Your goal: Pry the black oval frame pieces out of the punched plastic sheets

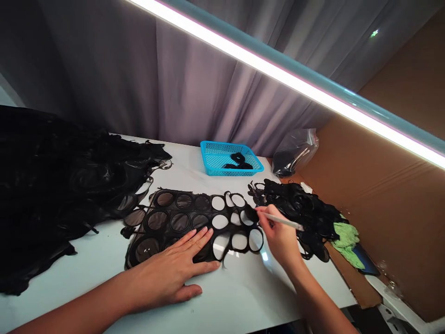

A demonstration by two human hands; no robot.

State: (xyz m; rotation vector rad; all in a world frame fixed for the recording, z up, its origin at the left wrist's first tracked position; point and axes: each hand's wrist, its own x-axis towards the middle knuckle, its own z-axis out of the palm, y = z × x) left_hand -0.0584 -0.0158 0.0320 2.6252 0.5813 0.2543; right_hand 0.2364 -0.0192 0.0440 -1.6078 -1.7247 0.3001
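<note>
A thin black rubbery sheet (169,209) with rows of round outlines lies on the white table. On its near edge my left hand (187,260) rests flat, fingers stretched out. Several round holes open through the right part of the sheet, where the white surface shows. My right hand (280,232) pinches a slim, pale, pen-like tool (283,221). A small dark piece (251,213) is by my right fingertips, at the sheet's right edge; whether the fingers or the tool hold it, I cannot tell.
At the back, a blue plastic basket (212,170) holds several black round pieces. Black sheets (69,185) are heaped on the left, black scraps (306,204) on the right. A clear bag (295,150), a green cloth (347,239) and a bright tube light (278,76) are also around.
</note>
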